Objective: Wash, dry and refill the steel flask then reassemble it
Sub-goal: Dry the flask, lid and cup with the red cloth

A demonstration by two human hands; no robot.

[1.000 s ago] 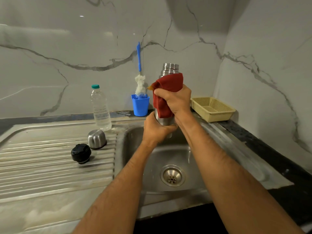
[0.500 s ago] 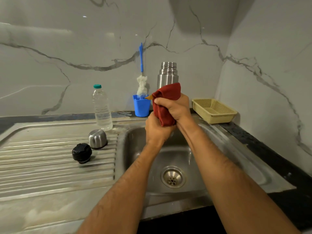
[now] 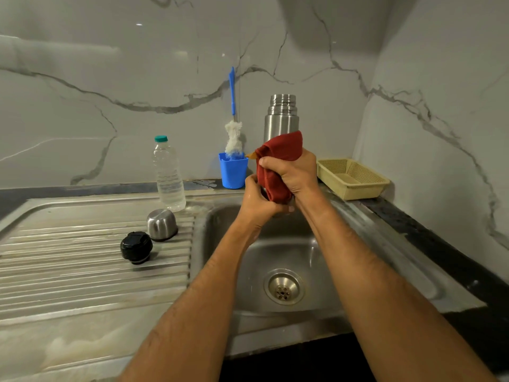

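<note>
Head view: The steel flask [image 3: 281, 117] stands upright at centre frame, held above the sink [image 3: 325, 260]. Its mouth is open and uncapped. The left hand [image 3: 257, 201] grips the flask base from below. The right hand [image 3: 296, 175] is clamped round the lower body through a red cloth [image 3: 278, 161], fingers curled. Both hands are close together, almost touching.

Progress, as judged: the drying step is in hand. Washing appears complete, since the bottle brush [image 3: 233, 125] is parked in the blue cup [image 3: 233, 172] at upper centre. Refilling is outstanding; the water bottle [image 3: 168, 175] at centre left remains capped and full. Reassembly is outstanding; the black stopper [image 3: 136, 247] and the steel cap [image 3: 162, 224] lie touching on the drainboard [image 3: 68, 271] at left. A beige basket [image 3: 352, 179] sits at centre right.

Not determinable: the lower half of the flask is covered by cloth and hands. The flask interior is out of sight, so inner dryness cannot be confirmed. No tap is in frame
</note>
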